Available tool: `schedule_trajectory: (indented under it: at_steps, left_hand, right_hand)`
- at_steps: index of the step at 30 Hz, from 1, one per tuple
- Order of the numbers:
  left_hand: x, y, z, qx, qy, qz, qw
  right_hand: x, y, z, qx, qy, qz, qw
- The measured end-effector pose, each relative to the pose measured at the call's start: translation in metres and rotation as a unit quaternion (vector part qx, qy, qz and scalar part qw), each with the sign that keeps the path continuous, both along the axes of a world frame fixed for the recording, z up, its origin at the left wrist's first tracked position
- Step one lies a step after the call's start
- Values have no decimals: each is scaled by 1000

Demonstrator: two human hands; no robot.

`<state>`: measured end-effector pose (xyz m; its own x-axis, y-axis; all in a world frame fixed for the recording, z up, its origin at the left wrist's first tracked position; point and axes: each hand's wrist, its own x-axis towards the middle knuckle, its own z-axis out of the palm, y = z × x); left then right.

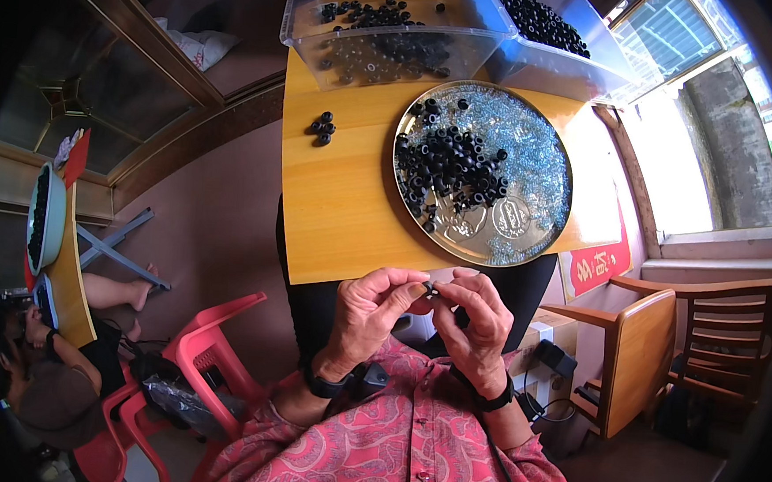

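In front of my chest, just off the table's near edge, both hands meet at a small black rounded part [428, 289]. The thumb and index finger of my left hand [373, 306] pinch it from one side. My right hand [476, 322] has its fingertips closed at the other side of the same part; whether they hold a second tiny piece is too small to tell. Beyond the hands, a round metal tray [467, 224] carries a heap of black hollow parts [452, 166] and many tiny clear-blue pieces [533, 153].
Several black parts [324, 128] sit on the yellow wooden table [326, 202]. Two clear plastic bins [495, 49] with black parts stand at its far side. Left are a red plastic stool [208, 327] and a seated person [54, 389] by a teal basin [51, 221]. Wooden chairs [639, 362] stand right.
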<state>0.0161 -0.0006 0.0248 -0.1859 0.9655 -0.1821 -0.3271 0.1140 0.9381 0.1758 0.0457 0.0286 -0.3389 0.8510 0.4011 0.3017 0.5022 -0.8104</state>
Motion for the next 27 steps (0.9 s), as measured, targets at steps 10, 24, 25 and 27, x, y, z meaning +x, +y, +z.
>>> schedule_trajectory:
  at_steps: [10,24,25,27]
  left_hand:
    - [1,-3,2,-38,60,-20,997]
    - [3,-3,-13,-14,-28,-26,999]
    - [2,-3,-14,-18,-49,-36,998]
    - [0,-4,-17,-19,-45,-44,998]
  right_hand:
    - [-4,1,1,64,-56,-6,996]
    - [-6,-3,2,140,-147,4,979]
    - [-6,-3,1,140,-146,4,979]
    - [-6,-4,5,122,-140,2,983]
